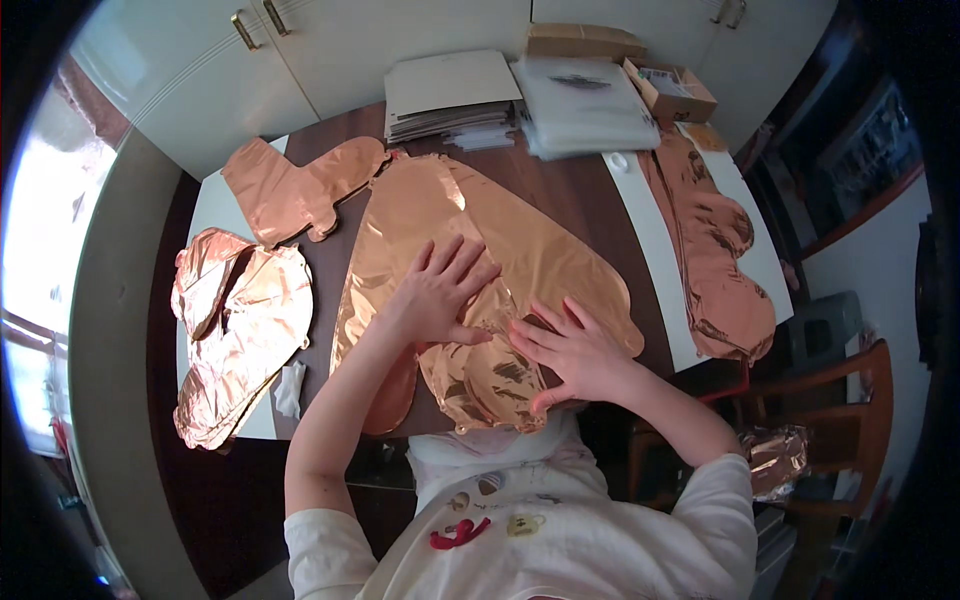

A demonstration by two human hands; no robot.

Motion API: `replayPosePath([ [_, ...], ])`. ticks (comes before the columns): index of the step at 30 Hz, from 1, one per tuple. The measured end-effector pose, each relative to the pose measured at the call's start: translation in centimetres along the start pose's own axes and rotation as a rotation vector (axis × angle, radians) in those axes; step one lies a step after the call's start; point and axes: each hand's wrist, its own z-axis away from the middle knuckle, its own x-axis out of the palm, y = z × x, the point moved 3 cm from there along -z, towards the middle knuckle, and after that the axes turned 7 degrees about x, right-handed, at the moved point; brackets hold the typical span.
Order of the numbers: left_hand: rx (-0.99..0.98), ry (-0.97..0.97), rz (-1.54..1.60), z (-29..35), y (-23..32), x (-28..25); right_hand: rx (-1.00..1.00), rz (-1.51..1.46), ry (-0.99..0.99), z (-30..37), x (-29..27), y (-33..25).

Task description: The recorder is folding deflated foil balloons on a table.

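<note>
A large rose-gold foil balloon [560, 235], flat and not inflated, spreads over the middle of the dark wooden table. My left hand [440, 297] rests palm down on it, fingers stretched out and pointing away from me. To its right, my right hand [575, 355] lies on the foil near the table's front edge, fingers spread and pointing left. Neither hand grips anything. Creased, shiny foil [480, 385] bunches between and below the hands, close to my shirt. What lies under my palms is hidden.
More flat foil balloons lie at the far left [300, 190], near left [245, 335] and right [710, 250]. At the back stand a stack of grey cardboard sheets [450, 90], a pile of clear plastic bags [585, 105] and a small cardboard box [670, 92]. A wooden chair [870, 420] stands right.
</note>
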Motion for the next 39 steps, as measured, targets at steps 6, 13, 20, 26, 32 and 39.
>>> replayPosePath([
  [6,0.005,-0.013,-0.014,0.0,-0.1,0.0,-0.085,-0.052,-0.121,3.4,0.9,-0.8],
  [13,0.003,-0.037,-0.036,0.1,0.0,0.0,0.605,-0.228,0.466,4.0,-2.3,6.6],
  [20,0.014,-0.035,-0.044,0.0,0.2,0.0,0.772,-0.587,0.372,3.1,-0.6,7.2],
  [26,0.034,-0.034,-0.042,0.3,0.5,0.0,0.824,-0.6,0.3,3.8,-0.2,6.1],
  [32,0.016,-0.056,-0.03,0.1,2.3,0.2,0.838,-0.551,0.412,5.8,-0.4,5.7],
  [39,0.018,-0.067,-0.017,-0.7,2.7,0.4,0.877,-0.399,0.48,7.0,-1.1,6.6],
])
